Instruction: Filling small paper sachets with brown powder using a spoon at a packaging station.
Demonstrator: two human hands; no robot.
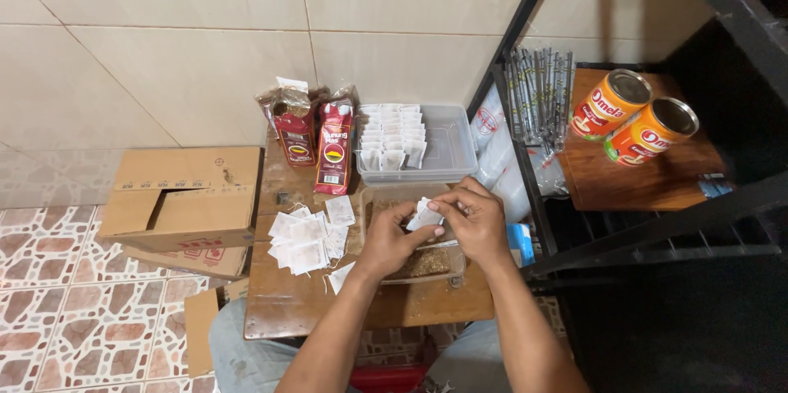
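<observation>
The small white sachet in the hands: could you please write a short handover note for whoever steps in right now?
Left hand and right hand: both pinch one small white sachet above the clear tray of brown loose material.
Pile of flat sachets: on the wooden table, left of the tray.
Done: rows of sachets stand in the clear bin behind.
Left: the pile, by the look of it. Two red packs stand beside the bin.

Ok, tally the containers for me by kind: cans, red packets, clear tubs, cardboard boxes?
Orange cans: 2
Red packets: 2
Clear tubs: 2
Cardboard boxes: 1 whole, with flattened pieces underneath
Total: 7
</observation>
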